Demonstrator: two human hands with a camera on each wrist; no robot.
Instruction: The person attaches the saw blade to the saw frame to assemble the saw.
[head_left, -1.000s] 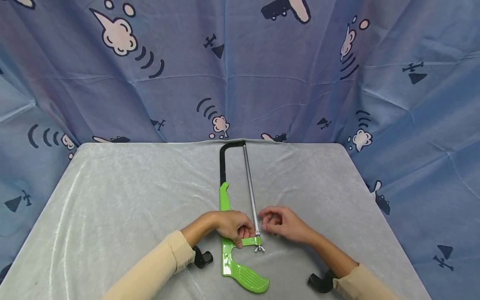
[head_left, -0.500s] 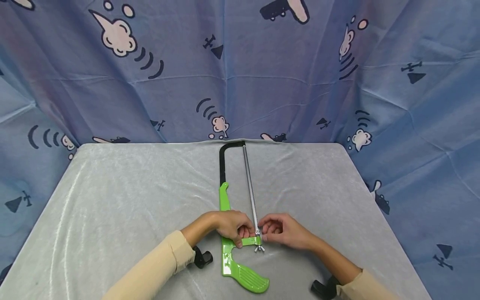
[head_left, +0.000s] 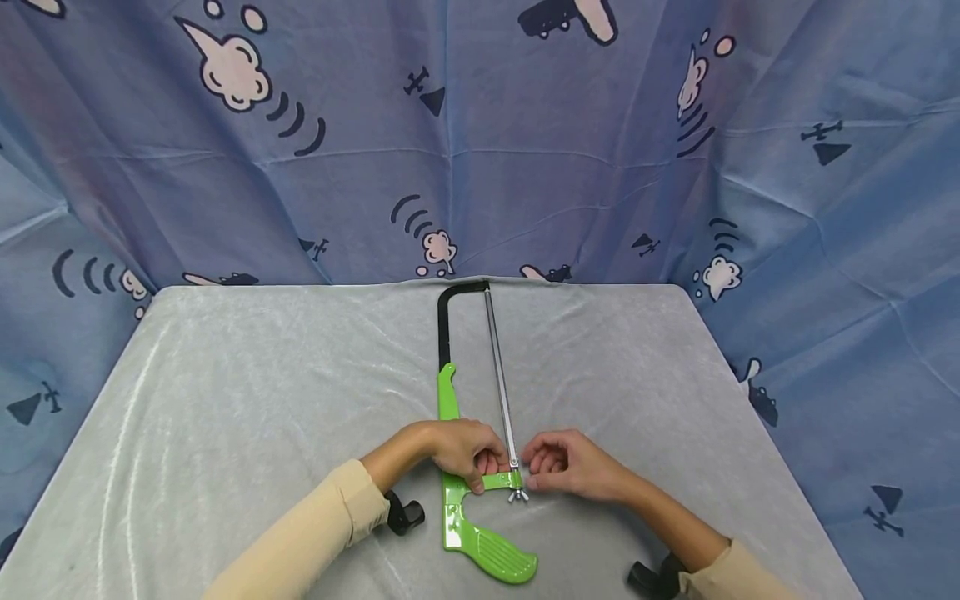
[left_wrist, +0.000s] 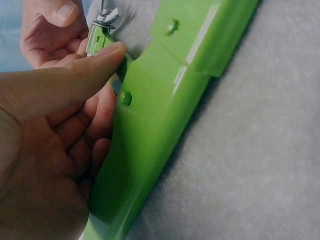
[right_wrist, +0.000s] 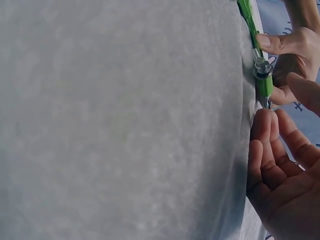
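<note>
A hacksaw with a bright green handle (head_left: 501,558) and a black front frame (head_left: 445,329) lies on the table, its silver blade (head_left: 498,367) on the right side. My left hand (head_left: 463,450) pinches the short green arm (head_left: 497,482) near the blade's lower end; in the left wrist view the thumb (left_wrist: 90,70) presses along it. A silver wing nut (left_wrist: 106,17) sits at the end of that arm. Just right of the blade is my right hand (head_left: 576,467), fingers loosely bent and thumb apart from them. In the right wrist view its fingertips (right_wrist: 262,120) are right by the blade end.
Grey velvety cloth (head_left: 285,358) covers the table. A blue patterned curtain (head_left: 480,192) hangs behind and at both sides. Black wrist mounts (head_left: 405,515) sit under both forearms. The saw's front end reaches the table's far edge.
My right hand came down and left to the blade's lower end, then drew back slightly to the right. My left hand and the hacksaw stayed in place.
</note>
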